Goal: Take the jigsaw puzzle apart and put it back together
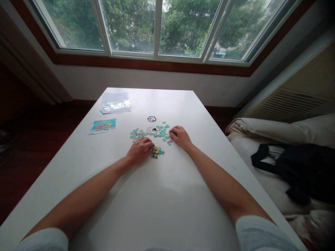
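A partly joined jigsaw puzzle (157,152), with yellow and teal cartoon parts, lies near the middle of the white table. My left hand (140,150) rests against its left edge, fingers bent together and gripping there. Loose teal puzzle pieces (162,130) are scattered just beyond it, and another cluster of pieces (137,134) spreads behind my left hand. At the right side of the loose pieces is my right hand (181,136), its fingers curled and thumb drawn in. Whatever lies under those fingertips is too small to make out.
A round metal lid-like object (151,130) sits among the pieces, with another round item (151,119) behind it. To the left lie a printed cartoon picture (103,125) and a clear plastic bag (115,103). A dark bag (300,167) rests on the bedding at right.
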`<state>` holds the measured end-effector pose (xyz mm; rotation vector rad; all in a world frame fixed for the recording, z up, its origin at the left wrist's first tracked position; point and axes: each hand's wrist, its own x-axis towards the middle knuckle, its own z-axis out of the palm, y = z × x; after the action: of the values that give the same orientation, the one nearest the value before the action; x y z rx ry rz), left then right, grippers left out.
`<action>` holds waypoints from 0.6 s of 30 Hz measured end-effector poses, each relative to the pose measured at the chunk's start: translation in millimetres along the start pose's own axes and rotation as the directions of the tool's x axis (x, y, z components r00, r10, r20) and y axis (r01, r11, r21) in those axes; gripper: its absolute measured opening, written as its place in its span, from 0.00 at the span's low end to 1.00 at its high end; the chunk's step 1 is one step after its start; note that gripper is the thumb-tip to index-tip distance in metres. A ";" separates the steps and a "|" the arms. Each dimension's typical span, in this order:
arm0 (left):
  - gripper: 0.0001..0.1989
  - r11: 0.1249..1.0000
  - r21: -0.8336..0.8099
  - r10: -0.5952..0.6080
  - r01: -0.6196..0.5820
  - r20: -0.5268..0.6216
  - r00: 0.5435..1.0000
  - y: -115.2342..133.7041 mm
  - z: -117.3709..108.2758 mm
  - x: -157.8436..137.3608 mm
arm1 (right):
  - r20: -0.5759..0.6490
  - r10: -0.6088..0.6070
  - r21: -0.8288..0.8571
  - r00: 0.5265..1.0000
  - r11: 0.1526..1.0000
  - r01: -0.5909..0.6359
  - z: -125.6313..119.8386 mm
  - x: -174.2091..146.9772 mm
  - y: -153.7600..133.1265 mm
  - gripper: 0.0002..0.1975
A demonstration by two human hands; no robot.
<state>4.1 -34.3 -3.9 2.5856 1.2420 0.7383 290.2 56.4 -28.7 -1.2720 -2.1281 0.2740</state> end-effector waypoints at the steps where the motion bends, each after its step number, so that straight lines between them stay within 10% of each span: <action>1: 0.10 1.000 0.002 0.019 -0.019 0.010 1.000 1.1 -0.5 0.1 | 0.003 -0.001 -0.003 1.000 1.000 0.001 0.2 0.1 0.2 0.07; 18: 0.12 0.998 0.002 0.068 -0.068 0.040 0.997 3.0 -1.6 1.0 | 0.032 -0.034 -0.101 0.999 0.994 0.037 0.3 -2.6 -7.1 0.08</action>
<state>5.9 -35.4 -1.1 2.6436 1.1501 0.6943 285.8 50.6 -26.7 -1.2930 -2.2129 0.1730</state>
